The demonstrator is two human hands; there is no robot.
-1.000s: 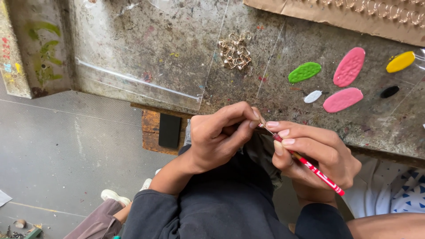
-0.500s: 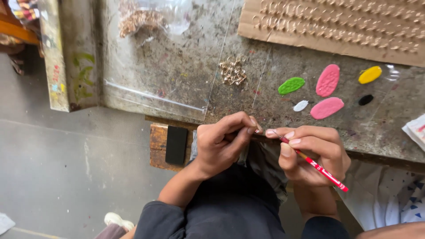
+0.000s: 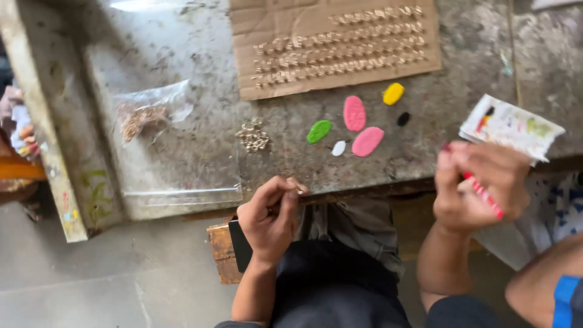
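My left hand (image 3: 271, 215) is closed at the table's front edge, pinching a small metal piece (image 3: 300, 192) between thumb and fingertips. My right hand (image 3: 477, 185) is off to the right, gripping a thin red stick tool (image 3: 484, 195), near a stained white paper (image 3: 511, 127). On the grey worktable (image 3: 182, 73) lie blobs of coloured paste: green (image 3: 319, 130), two pink (image 3: 354, 113), white, yellow (image 3: 393, 93) and black. A small heap of gold metal pieces (image 3: 253, 136) sits left of them.
A cardboard sheet (image 3: 334, 45) with rows of gold pieces lies at the back. A clear plastic bag (image 3: 152, 112) holds more pieces. A clear sheet covers the table's left part. A wooden block with a black thing (image 3: 228, 249) sits below the edge. Grey floor lies to the left.
My hands were together at my lap; now my right hand with the red stick has moved away to the right. The view has shifted up over the table.
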